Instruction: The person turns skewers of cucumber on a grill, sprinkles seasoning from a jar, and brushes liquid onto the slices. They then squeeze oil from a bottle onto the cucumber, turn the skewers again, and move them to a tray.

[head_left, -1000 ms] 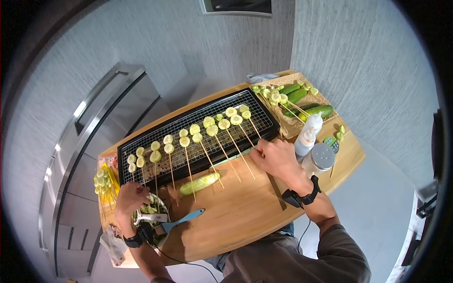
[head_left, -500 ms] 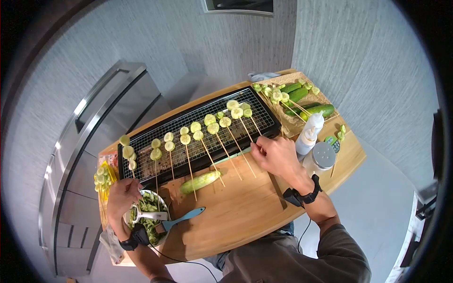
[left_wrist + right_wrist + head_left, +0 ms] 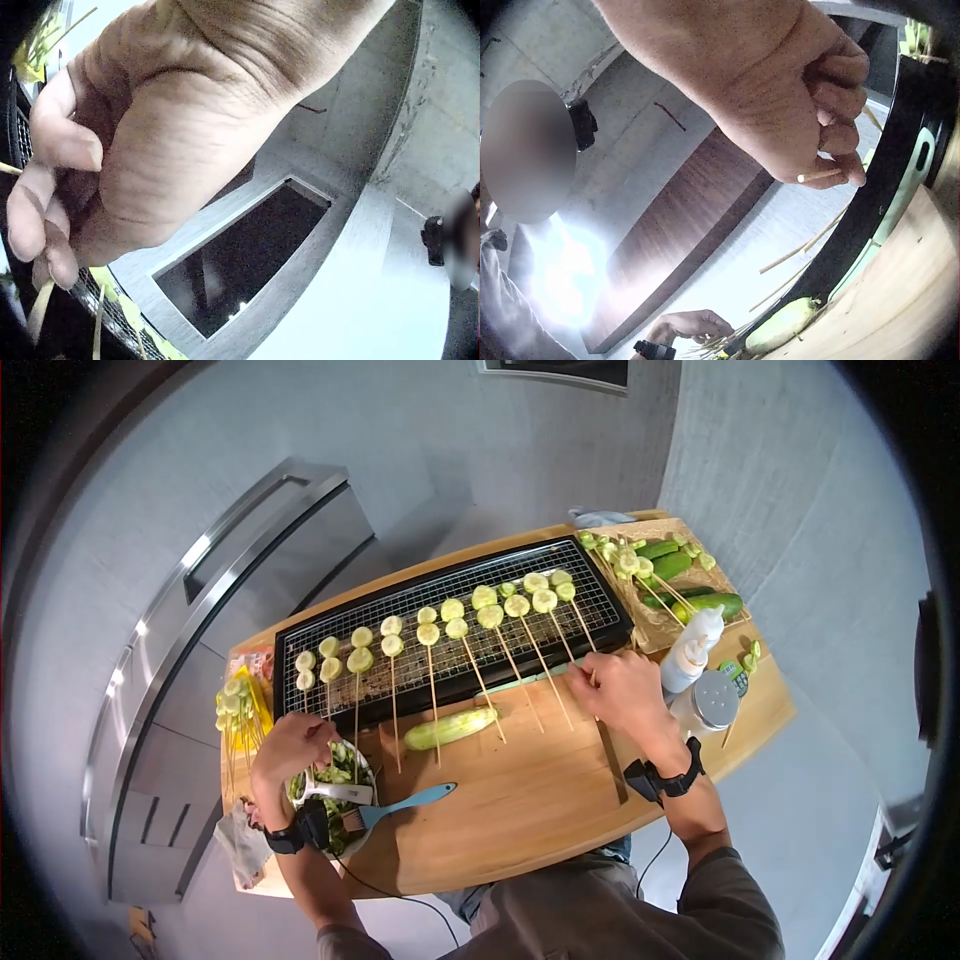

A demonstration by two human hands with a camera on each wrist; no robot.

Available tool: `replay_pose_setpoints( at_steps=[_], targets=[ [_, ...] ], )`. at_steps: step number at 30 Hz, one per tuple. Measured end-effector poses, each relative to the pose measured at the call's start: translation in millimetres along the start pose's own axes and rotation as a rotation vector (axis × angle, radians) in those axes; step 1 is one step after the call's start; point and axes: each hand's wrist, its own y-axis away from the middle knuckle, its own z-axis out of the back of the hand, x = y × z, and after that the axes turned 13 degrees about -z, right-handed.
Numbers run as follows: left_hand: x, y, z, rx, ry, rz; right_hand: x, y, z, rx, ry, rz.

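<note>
Two cucumber-slice skewers at the grill's left end have their sticks running down to my left hand. Its fingers pinch a skewer stick, seen in the left wrist view. My right hand is curled at the grill's front right corner, and a stick end shows between its thumb and fingers. Cucumber skewers lie in a row across the wire grate of a black grill, sticks pointing toward me. A peeled cucumber lies in front of the grill on the wood.
Below my left hand stands a bowl of green peelings, with a white peeler and blue brush. At right are squeeze bottles, a shaker and a tray of cucumbers. More skewers lie far left.
Half a second ago my left hand had a skewer raised at the left end; it is now lowered onto the grate. My right hand stays by the front right corner. The head view has shifted.
</note>
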Motion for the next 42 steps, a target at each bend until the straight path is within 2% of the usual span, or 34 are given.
replay_pose_setpoints(
  at_steps=[7, 9, 11, 12, 13, 15, 17, 20, 21, 23, 29, 30, 36, 37, 39, 42],
  targets=[
    [5, -2, -1, -0.022, -0.014, 0.068, -5, 0, 1, 0.029, 0.012, 0.009],
    [-4, 1, -1, -0.033, -0.033, 0.087, -4, -1, 2, -0.042, -0.075, 0.018],
    [-17, 6, 0, -0.171, -0.187, 0.068, -1, -2, 7, -0.049, -0.079, 0.017],
    [-17, 7, -1, -0.242, -0.261, 0.021, 2, -3, 8, -0.05, -0.091, 0.023],
    [-16, 7, -3, -0.24, -0.26, 0.013, 3, -3, 8, -0.056, -0.087, 0.019],
    [-14, 7, -8, -0.348, -0.372, -0.152, 7, -4, 5, -0.033, -0.041, 0.102],
    [-14, 2, -14, -0.314, -0.328, -0.133, 14, -4, 7, -0.031, -0.002, 0.138],
    [-28, -4, -22, -0.146, -0.298, -0.108, 24, -5, 6, 0.05, 0.082, 0.175],
    [-27, -5, -24, -0.153, -0.295, -0.109, 25, -5, 4, 0.047, 0.084, 0.18],
    [-22, -8, -29, -0.115, -0.312, -0.122, 28, -6, 1, 0.149, 0.174, 0.188],
    [-19, -10, -33, -0.116, -0.303, -0.22, 40, -18, 1, 0.192, 0.255, 0.222],
    [-21, -11, -32, -0.077, -0.295, -0.173, 43, -20, 2, 0.191, 0.255, 0.233],
    [-31, -6, -26, -0.124, -0.182, -0.17, 47, -26, 3, 0.203, 0.188, 0.222],
    [-32, -5, -25, -0.142, -0.149, -0.141, 49, -26, 4, 0.177, 0.181, 0.234],
    [-26, -5, -26, -0.17, -0.15, -0.206, 50, -25, 7, 0.152, 0.172, 0.245],
    [-40, 3, -19, -0.196, -0.126, -0.202, 53, -25, 19, 0.103, 0.066, 0.248]
  ],
)
